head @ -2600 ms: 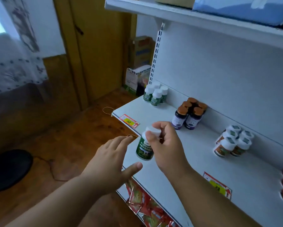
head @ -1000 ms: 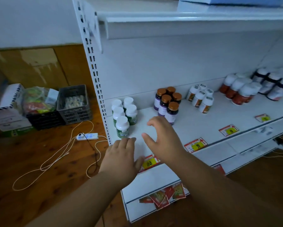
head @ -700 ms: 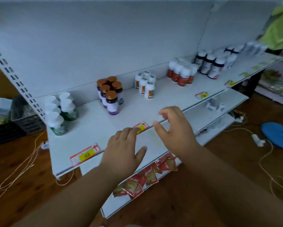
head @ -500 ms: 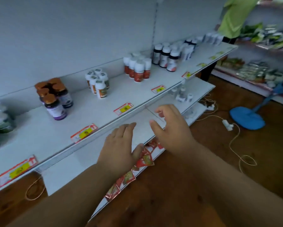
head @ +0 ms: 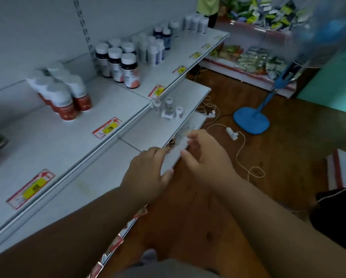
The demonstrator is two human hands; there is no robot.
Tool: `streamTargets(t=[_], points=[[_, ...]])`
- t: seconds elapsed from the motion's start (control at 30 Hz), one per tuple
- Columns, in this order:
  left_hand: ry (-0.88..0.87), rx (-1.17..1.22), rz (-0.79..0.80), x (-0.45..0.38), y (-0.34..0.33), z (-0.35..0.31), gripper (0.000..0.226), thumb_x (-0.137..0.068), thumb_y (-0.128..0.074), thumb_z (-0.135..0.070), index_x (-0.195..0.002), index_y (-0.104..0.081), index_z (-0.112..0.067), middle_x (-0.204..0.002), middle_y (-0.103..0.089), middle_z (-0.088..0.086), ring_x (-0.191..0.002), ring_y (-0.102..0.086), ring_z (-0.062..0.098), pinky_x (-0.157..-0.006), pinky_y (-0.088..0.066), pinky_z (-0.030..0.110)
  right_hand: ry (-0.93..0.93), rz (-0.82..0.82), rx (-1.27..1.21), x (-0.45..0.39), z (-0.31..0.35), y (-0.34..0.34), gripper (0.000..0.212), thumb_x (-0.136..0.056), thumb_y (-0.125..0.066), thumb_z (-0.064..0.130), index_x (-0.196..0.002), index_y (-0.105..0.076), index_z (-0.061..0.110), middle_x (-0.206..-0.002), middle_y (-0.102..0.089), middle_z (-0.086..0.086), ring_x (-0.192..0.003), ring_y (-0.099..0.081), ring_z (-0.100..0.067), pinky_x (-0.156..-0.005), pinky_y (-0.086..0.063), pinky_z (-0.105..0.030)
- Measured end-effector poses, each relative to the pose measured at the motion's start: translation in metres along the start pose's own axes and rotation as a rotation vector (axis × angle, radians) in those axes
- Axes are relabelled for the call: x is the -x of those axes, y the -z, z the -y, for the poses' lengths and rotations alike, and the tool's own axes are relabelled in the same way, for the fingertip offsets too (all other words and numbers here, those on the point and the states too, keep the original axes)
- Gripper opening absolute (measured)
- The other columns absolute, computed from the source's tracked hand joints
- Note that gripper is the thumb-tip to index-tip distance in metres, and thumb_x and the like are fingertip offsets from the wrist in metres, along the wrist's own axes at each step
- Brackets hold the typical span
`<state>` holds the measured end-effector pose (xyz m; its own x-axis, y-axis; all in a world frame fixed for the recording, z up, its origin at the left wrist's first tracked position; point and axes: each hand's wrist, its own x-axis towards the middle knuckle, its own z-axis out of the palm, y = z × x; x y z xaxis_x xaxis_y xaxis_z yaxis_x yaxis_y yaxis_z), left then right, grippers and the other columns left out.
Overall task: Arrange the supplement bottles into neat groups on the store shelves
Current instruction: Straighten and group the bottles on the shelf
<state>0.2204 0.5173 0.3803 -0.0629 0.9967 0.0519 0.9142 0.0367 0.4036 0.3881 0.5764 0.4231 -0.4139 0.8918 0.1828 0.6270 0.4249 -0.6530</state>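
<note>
Though the red-and-yellow price tags (head: 107, 128) along the upper shelf (head: 47, 137) are too blurred to read, the grouped supplement bottles (head: 117, 64) stand there in clusters. Both hands hover empty over the lower shelf (head: 152, 129), left hand (head: 146, 175) flat with straight fingers, right hand (head: 206, 155) loosely spread, near small loose bottles (head: 169, 110).

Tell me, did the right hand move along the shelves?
Yes. The right hand went rightward and down, from over the upper shelf to the lower shelf's front edge.
</note>
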Motion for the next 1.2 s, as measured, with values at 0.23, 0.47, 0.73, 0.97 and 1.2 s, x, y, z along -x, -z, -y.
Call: streamTargets(t=[0.23, 0.47, 0.73, 0.97, 1.2], points=[[-0.017, 0.021, 0.07, -0.14, -0.048, -0.043, 0.061, -0.083, -0.039, -0.058, -0.139, -0.038, -0.033, -0.126, -0.056, -0.005, -0.108, -0.051, 0.019, -0.091, -0.044, 0.039, -0.065, 0.032, 0.037, -0.086, -0.101, 0.044, 0.04, -0.092, -0.065, 0.033, -0.128, -0.051, 0.026, -0.114, -0.059, 0.011, -0.105, -0.054, -0.001, -0.086, -0.049, -0.025], [0.203, 0.066, -0.026, -0.239, -0.102, -0.063, 0.063, -0.084, -0.045, -0.052, -0.14, -0.044, -0.022, -0.131, -0.057, 0.002, -0.114, -0.054, 0.024, -0.096, -0.044, 0.042, 0.067, 0.268, 0.056, -0.212, -0.205, 0.048, 0.033, -0.091, -0.066, 0.03, -0.121, -0.055, 0.022, -0.113, -0.049, 0.011, -0.106, -0.052, -0.008, -0.086, -0.048, -0.029], [0.496, 0.117, -0.043, -0.321, -0.125, -0.044, 0.063, -0.092, -0.057, -0.041, -0.148, -0.031, -0.028, -0.148, -0.043, -0.001, -0.134, -0.039, 0.021, -0.11, -0.033, 0.04, 0.135, 0.497, 0.063, -0.339, -0.262, 0.0, 0.038, -0.091, -0.066, 0.034, -0.125, -0.054, 0.023, -0.126, -0.053, 0.002, -0.109, -0.056, -0.013, -0.09, -0.05, -0.03], [0.683, 0.13, -0.121, -0.385, -0.162, -0.002, 0.062, -0.089, -0.056, -0.039, -0.145, -0.037, -0.02, -0.139, -0.051, 0.007, -0.126, -0.048, 0.031, -0.105, -0.039, 0.048, 0.197, 0.605, 0.051, -0.413, -0.305, -0.059, 0.038, -0.089, -0.07, 0.036, -0.121, -0.055, 0.023, -0.124, -0.056, 0.004, -0.107, -0.058, -0.01, -0.091, -0.051, -0.027], [0.896, 0.15, -0.139, -0.432, -0.236, 0.005, 0.069, -0.091, -0.058, -0.041, -0.15, -0.026, -0.026, -0.148, -0.042, 0.001, -0.134, -0.04, 0.025, -0.11, -0.034, 0.043, 0.265, 0.778, 0.127, -0.469, -0.37, -0.12, 0.042, -0.09, -0.069, 0.037, -0.126, -0.053, 0.023, -0.13, -0.059, 0.003, -0.114, -0.06, -0.012, -0.088, -0.045, -0.021]])
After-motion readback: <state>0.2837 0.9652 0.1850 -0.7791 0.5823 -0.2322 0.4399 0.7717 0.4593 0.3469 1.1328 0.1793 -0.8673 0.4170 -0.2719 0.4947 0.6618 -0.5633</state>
